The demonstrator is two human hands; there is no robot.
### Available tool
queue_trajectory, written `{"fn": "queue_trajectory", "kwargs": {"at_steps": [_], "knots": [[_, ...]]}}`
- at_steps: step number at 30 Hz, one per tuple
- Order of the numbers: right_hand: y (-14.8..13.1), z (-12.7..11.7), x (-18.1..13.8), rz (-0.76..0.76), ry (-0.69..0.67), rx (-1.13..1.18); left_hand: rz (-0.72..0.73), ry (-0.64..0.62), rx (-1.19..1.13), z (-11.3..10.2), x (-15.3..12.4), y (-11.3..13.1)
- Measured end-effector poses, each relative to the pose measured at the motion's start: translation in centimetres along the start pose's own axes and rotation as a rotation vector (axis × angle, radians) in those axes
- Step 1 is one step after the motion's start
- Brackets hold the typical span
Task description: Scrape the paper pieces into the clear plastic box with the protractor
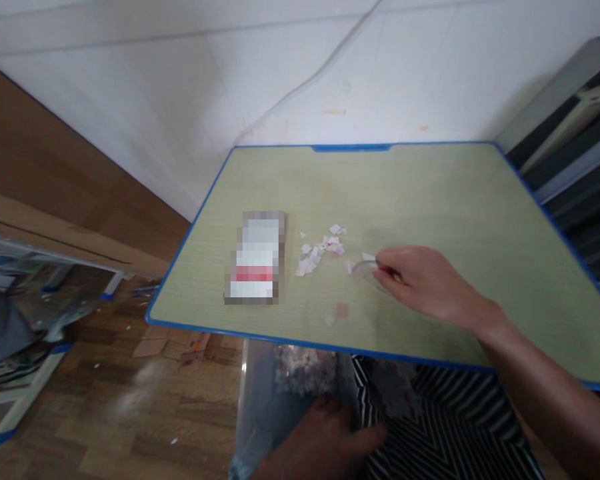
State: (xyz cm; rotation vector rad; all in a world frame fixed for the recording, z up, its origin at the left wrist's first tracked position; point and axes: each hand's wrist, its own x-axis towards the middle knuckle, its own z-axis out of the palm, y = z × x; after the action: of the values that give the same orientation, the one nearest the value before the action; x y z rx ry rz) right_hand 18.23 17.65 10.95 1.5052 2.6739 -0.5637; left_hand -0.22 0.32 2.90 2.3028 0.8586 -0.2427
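My right hand (425, 283) is over the table, thumb and fingers pinched on a thin see-through piece (363, 268) that looks like plastic. A white scrap shows beside its fingertips. Just left of it lies a loose pile of small torn paper scraps (323, 252), mostly white with some pinkish bits. My left hand (327, 437) is below the table's front edge, above a clear plastic bin (244, 393). Its thumb is stretched out to the right, apart from the fingers; nothing shows in it. Many more paper scraps (307, 369) fill part of the bin.
The pale green table (430, 193) has a blue rim and stands against a white wall. A pixelated phone-like slab (255, 257) lies on its left side. Black-and-white striped cloth (460, 420) is below the front edge. Cardboard (163, 340) lies on the wooden floor.
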Motion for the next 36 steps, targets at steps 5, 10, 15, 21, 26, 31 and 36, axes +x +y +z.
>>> {"fn": "queue_trajectory", "kwargs": {"at_steps": [5,10,15,21,26,31,36], "knots": [[0.18,0.09,-0.02,-0.042,-0.017,0.038,0.010,0.004,-0.022,-0.17,0.04,-0.06],[0.21,0.21,-0.12,-0.083,-0.024,0.025,-0.002,-0.025,-0.029,-0.30,0.03,0.05],[0.21,0.42,-0.16,-0.154,-0.023,-0.006,-0.008,-0.003,-0.020,-0.02,0.02,0.02],[0.26,0.44,0.05,-0.144,-0.053,0.026,-0.018,-0.001,-0.036,-0.10,0.04,0.00],[0.34,0.22,0.23,-0.100,-0.108,0.054,-0.024,-0.004,-0.040,-0.18,-0.12,0.10],[0.46,0.37,0.12,-0.083,-0.037,0.056,-0.016,0.009,-0.009,0.19,-0.05,0.03],[0.73,0.01,-0.34,-0.220,-0.038,0.224,-0.012,0.008,0.009,0.03,0.02,0.01]]}}
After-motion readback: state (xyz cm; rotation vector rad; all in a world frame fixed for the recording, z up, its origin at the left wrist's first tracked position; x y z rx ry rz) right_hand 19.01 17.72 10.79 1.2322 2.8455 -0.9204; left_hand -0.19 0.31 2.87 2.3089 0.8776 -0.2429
